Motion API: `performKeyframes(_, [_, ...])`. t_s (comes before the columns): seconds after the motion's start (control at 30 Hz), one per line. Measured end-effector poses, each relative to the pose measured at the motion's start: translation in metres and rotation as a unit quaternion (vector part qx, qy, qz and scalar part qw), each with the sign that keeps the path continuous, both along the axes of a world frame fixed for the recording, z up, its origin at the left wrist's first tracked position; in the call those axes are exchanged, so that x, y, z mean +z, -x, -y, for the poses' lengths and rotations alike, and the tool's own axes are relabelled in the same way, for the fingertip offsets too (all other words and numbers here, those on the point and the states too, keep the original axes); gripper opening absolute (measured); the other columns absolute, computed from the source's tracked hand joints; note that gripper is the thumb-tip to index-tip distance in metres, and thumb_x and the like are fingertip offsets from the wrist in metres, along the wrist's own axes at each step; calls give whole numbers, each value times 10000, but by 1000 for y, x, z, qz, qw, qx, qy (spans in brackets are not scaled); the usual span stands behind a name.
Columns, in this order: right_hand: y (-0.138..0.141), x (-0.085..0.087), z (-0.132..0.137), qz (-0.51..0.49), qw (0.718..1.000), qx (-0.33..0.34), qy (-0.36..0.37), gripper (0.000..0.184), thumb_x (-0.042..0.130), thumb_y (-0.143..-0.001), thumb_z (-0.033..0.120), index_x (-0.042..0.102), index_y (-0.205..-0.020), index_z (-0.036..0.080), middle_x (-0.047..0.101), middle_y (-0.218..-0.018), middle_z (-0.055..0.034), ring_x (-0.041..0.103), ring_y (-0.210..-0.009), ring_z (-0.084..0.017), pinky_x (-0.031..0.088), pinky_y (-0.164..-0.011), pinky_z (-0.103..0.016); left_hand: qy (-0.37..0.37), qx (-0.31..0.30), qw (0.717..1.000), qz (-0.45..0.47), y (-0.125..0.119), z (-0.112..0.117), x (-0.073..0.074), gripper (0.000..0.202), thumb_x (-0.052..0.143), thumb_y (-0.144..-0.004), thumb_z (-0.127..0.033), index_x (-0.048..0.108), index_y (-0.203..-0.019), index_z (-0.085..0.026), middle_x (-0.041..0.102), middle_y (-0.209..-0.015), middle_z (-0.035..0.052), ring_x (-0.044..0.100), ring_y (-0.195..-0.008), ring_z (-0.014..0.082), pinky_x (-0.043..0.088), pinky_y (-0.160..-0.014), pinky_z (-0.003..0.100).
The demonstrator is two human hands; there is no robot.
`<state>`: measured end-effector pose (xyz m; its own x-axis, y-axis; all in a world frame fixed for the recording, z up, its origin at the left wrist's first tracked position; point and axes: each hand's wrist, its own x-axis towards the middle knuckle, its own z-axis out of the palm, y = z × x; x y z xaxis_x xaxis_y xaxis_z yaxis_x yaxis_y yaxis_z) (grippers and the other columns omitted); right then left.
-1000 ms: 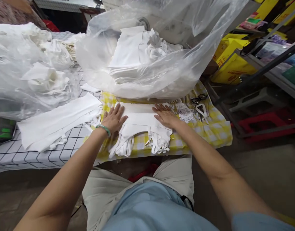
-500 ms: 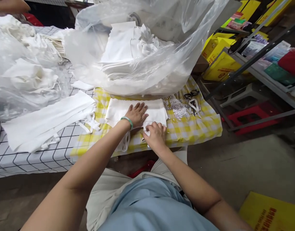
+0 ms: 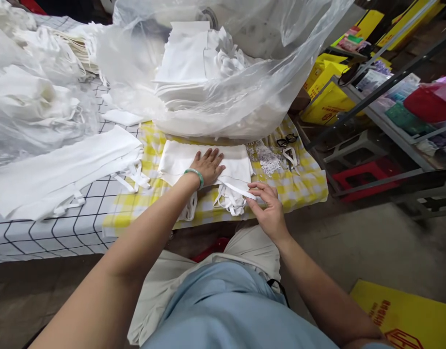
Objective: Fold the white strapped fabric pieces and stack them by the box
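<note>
My left hand (image 3: 209, 167), with a green bangle at the wrist, lies flat with fingers spread on a stack of white fabric pieces (image 3: 172, 161). Between the thumb and fingers of my right hand (image 3: 268, 206) is the end of a white strap (image 3: 241, 187). The strap runs slanting from near my left fingertips to the right, beyond the stack's front edge. Looped white straps (image 3: 230, 201) hang in a bunch below that edge, and another loop shows beneath my left wrist. The stack's middle is covered by my left hand.
A big clear plastic bag (image 3: 252, 106) holding white fabric stands behind. White pieces (image 3: 66, 169) lie left on the grid cloth. Right of the stack are thread scraps (image 3: 269, 162), scissors with black handles (image 3: 286, 140) and a strap loop. A metal rack (image 3: 386, 116) stands at right.
My right hand has moved right, away from the stack's front edge, drawing the strap out straight. The hanging loops have come into sight. My left hand stays flat on the stack.
</note>
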<state>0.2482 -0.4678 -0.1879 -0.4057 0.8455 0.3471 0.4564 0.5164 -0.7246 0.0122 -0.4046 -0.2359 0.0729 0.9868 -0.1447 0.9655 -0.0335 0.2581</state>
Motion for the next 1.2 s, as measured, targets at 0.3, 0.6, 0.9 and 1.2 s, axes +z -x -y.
performKeyframes(0.3, [-29, -12, 32, 71, 995, 68, 12, 46, 624, -823, 276, 613, -806, 235, 599, -1035, -58, 536, -1023, -221, 416, -938, -422, 8, 0, 1000, 9, 1, -4, -5, 668, 155, -933, -524, 176, -1517, -200, 71, -1599, 36, 48, -1467, 253, 45, -1154, 538])
performKeyframes(0.6, [-21, -28, -34, 4, 998, -68, 8, 202, 538, -878, 324, 590, -1013, 182, 621, -960, -70, 588, -883, -175, 483, -816, -319, -120, 47, 987, 97, 44, 3, 13, 502, 414, -887, -360, 525, -1321, -134, 429, -1465, 112, 365, -1358, 244, 271, -1131, 400])
performKeyframes(0.9, [45, -25, -141, 308, 942, -131, -14, 283, 612, -788, 423, 593, -639, 183, 638, -792, -77, 579, -805, -212, 404, -750, -319, -175, 395, 883, 184, 121, 49, 4, 238, 499, -785, -299, 677, -892, -183, 688, -858, 49, 627, -797, 183, 477, -766, 274])
performKeyframes(1.2, [53, -28, -148, 244, 957, -155, 22, 162, 507, -831, 265, 644, -840, 179, 685, -797, -57, 612, -739, -186, 399, -671, -277, -93, 418, 885, 181, 124, 26, 11, 221, 657, -667, -339, 605, -828, -198, 655, -790, 28, 603, -755, 179, 443, -685, 265])
